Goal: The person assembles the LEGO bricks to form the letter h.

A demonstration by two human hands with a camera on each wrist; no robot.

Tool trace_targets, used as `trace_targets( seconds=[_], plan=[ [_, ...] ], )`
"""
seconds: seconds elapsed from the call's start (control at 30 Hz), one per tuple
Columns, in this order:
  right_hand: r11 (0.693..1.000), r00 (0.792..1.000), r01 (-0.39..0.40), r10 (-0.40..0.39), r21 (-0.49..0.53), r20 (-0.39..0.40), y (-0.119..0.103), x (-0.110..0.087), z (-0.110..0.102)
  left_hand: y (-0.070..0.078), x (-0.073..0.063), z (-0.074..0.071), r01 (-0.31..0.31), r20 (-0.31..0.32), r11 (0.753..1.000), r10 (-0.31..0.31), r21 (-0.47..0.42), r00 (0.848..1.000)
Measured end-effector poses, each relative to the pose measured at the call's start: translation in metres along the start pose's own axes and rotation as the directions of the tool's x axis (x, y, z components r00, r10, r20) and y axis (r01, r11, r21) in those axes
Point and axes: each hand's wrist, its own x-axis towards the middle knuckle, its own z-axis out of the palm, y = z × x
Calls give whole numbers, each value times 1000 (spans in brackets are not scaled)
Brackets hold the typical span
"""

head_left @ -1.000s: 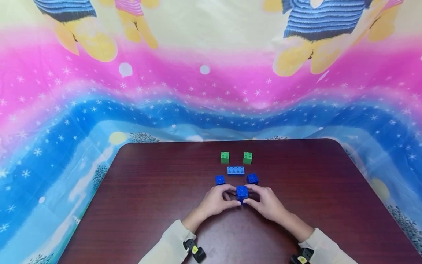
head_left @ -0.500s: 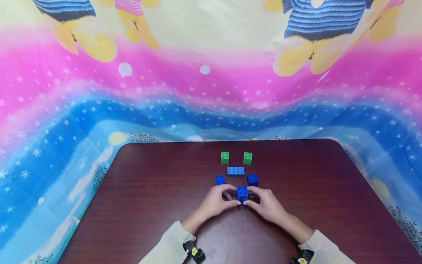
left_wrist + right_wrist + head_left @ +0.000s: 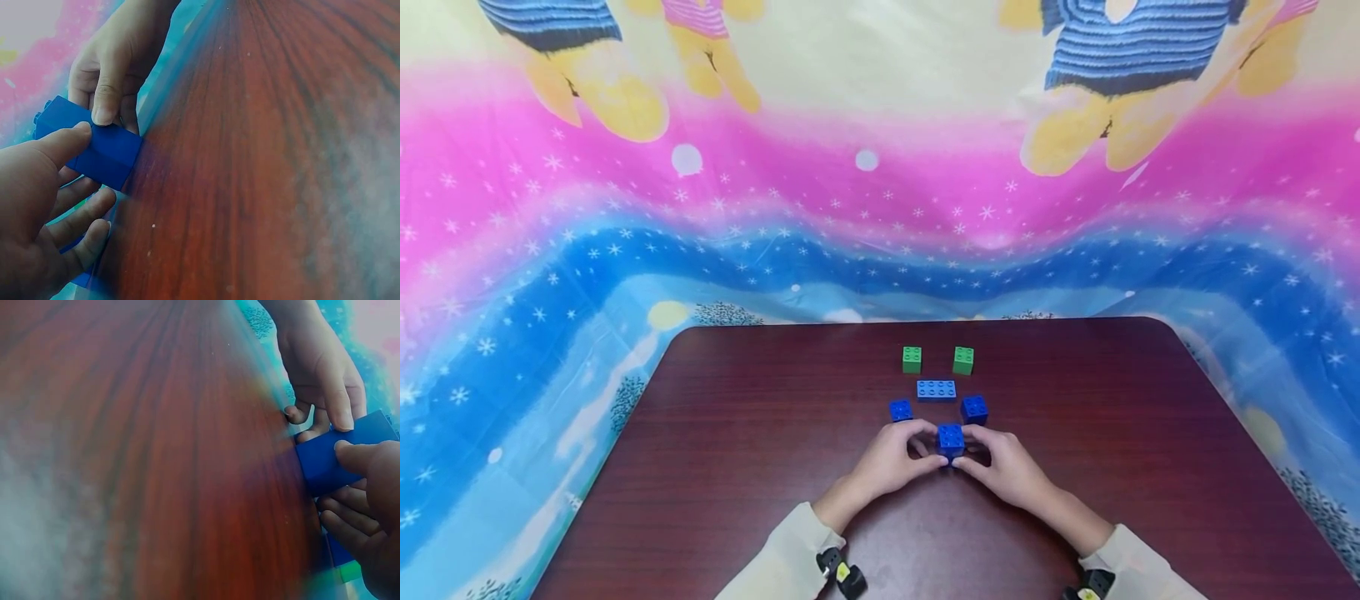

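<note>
Two dark blue toy building bricks, stacked one on the other [image 3: 951, 438], stand upright near the middle of the table, studs on top. My left hand [image 3: 887, 458] pinches the stack from the left, and my right hand [image 3: 1011, 468] pinches it from the right. In the left wrist view both thumbs press the near face of the stack [image 3: 109, 159], close to the seam between the bricks. The far fingers are partly hidden behind it. Just beyond my hands lie a dark blue brick [image 3: 900, 409] on the left and another dark blue brick [image 3: 974, 408] on the right.
Farther back on the dark red-brown table [image 3: 760, 400] lies a long lighter blue brick [image 3: 936, 390]. Behind it sit a left green brick [image 3: 912, 360] and a right green brick [image 3: 963, 360]. A patterned cloth [image 3: 880, 208] hangs along the table's far edge.
</note>
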Motion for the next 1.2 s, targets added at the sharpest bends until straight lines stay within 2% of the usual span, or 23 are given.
trace_targets(
  seconds=[0.37, 0.67, 0.93, 1.2],
  plan=[
    [999, 998, 4, -7, 46, 67, -1, -3, -6, 0, 0, 0, -7, 23, 1000, 7, 28, 1000],
    [999, 997, -30, 27, 34, 77, 0, -5, -11, 0, 0, 1, -14, 26, 999, 12, 49, 1000],
    [997, 997, -67, 66, 27, 28, 2, -8, -22, 2, -5, -2, 0, 36, 996, -3, 84, 999],
    [998, 993, -42, 37, -46, -110, 5, -8, -37, -2, -11, -7, -14, 39, 994, 10, 112, 999]
  ],
)
